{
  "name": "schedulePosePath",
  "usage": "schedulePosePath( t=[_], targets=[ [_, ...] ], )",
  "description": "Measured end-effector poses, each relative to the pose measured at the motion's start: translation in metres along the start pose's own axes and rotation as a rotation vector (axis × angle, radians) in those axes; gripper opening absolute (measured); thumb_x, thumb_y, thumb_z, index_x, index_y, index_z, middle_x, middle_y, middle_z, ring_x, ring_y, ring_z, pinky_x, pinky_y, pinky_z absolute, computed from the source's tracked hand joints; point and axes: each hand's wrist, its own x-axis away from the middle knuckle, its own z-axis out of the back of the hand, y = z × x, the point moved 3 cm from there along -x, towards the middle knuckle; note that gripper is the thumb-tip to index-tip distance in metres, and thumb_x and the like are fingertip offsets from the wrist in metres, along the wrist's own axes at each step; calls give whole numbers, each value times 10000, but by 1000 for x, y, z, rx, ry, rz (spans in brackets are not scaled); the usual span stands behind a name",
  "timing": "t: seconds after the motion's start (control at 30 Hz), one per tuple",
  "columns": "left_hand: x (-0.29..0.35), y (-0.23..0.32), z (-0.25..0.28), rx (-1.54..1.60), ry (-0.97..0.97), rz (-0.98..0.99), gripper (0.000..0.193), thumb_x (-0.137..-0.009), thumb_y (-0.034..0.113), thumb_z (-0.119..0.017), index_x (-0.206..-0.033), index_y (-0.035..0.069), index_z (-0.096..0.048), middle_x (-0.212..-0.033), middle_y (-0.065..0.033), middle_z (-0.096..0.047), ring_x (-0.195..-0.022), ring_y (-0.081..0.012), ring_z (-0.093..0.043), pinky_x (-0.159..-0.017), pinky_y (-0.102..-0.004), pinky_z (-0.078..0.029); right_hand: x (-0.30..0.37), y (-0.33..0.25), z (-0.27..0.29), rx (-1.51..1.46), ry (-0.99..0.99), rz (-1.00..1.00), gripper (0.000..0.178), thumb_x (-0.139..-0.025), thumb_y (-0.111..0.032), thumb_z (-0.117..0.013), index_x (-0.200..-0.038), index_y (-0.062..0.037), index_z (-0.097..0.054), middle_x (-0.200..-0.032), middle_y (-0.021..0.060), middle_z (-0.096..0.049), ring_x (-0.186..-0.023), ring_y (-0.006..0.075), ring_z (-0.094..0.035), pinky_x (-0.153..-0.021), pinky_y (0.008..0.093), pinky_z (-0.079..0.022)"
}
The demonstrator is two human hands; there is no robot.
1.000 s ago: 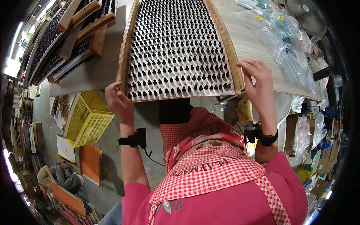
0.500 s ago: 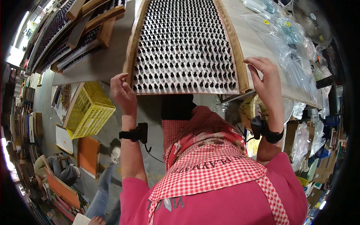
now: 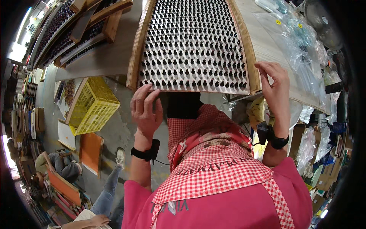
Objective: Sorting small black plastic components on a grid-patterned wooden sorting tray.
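A long board with a white surface (image 3: 164, 87) and wooden side rails (image 3: 249, 49) lies before me, its near end over the table edge. Rows of small black knobbed pieces (image 3: 193, 72) stand on it. My left hand (image 3: 146, 108) is at the near left corner, fingers bent and apart, fingertips by the front row; whether they touch the board I cannot tell. Beside the right rail's near end is my right hand (image 3: 276, 84), thumb and fingers apart, fingertips close to the rail. Nothing shows in either hand.
Similar boards with wooden frames (image 3: 110, 26) are stacked at the left on the table (image 3: 103, 61). Clear plastic bags (image 3: 301, 49) cover the table's right side. A yellow crate (image 3: 95, 105) stands lower left, near orange panels (image 3: 91, 150). Other people sit at lower left, one leg (image 3: 108, 191) stretched out.
My left hand has left the left rail and moved right to the board's front edge, its fingers more spread. The right hand stays beside the right rail. The view has shifted slightly.
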Motion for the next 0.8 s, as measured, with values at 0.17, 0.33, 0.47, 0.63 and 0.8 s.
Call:
schedulePosePath(
  t=[0.17,0.33,0.47,0.63,0.8],
  targets=[
    [10,14,-16,3,-100,-18,298,-858,63,-580,-1153,96,-610,-1267,-113,-567,-1177,-305,-533,-1007,-413,-412,0,-1,2,21,57,12,284,-773,-1,-602,-1032,-82,-687,-988,77,-671,-961,257,-600,-885,363,-398],
    [17,21,-24,60,-105,-50,290,-829,27,-606,-1107,105,-633,-1223,-104,-597,-1145,-297,-556,-979,-400,-427,2,-1,2,36,50,29,284,-769,-7,-609,-1032,-86,-683,-977,73,-667,-938,264,-597,-881,366,-395],
    [20,23,-31,59,-104,-67,289,-808,29,-623,-1080,121,-657,-1207,-74,-616,-1115,-272,-580,-926,-376,-455,9,-8,1,153,-30,77,292,-768,-9,-607,-1047,-74,-666,-980,79,-656,-903,284,-599,-841,379,-419],
    [25,24,-36,67,-101,-59,299,-809,34,-614,-1090,127,-652,-1232,-75,-606,-1135,-270,-572,-947,-384,-436,34,-23,-11,89,-76,42,323,-764,26,-587,-1076,-41,-639,-1090,105,-615,-866,332,-627,-735,414,-501],
    [28,25,-40,31,-120,-45,349,-814,34,-600,-1145,143,-623,-1292,-73,-574,-1203,-266,-535,-985,-394,-396,57,-23,-33,162,-235,-33,514,-721,54,-574,-1229,-18,-540,-1254,128,-500,-847,324,-649,-704,398,-534]
  ],
)
